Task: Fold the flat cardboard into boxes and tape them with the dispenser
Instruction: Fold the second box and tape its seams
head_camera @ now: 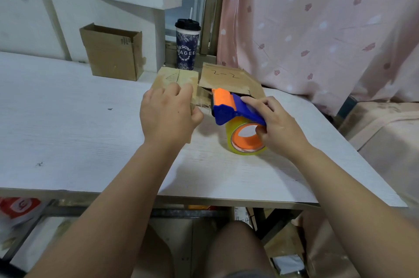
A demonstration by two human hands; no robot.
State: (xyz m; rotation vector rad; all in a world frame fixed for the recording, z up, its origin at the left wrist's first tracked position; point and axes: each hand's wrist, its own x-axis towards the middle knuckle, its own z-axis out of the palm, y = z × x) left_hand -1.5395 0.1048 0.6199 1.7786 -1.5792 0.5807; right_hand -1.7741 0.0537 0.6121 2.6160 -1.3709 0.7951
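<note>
Left hand (167, 114) is clamped over the box (176, 78) at the far middle of the table (68, 119), fingers curled over its top and thumb hooked at the near right side, so the box is pinned but mostly hidden under the palm. Right hand (276, 126) wraps the blue dispenser (229, 107), fingers over the handle, thumb tucked into the roll (247, 139), with the orange nose right at the box's right side. The flap (226, 78) marked 2-2 lies open behind that nose, and that's the worry: if tape goes down now, I'd say it catches a loose flap and seals a gap, not a seam. The left thumb sits just beside the cutter end, so a quick pull could nick it or stick tape to skin. A light box could slide toward the cup (187, 44) close behind if the left hand eases off. With a thumb braking the roll, the tape may jerk, wrinkle or tear short. Whether tape has touched cardboard, I cannot tell.
</note>
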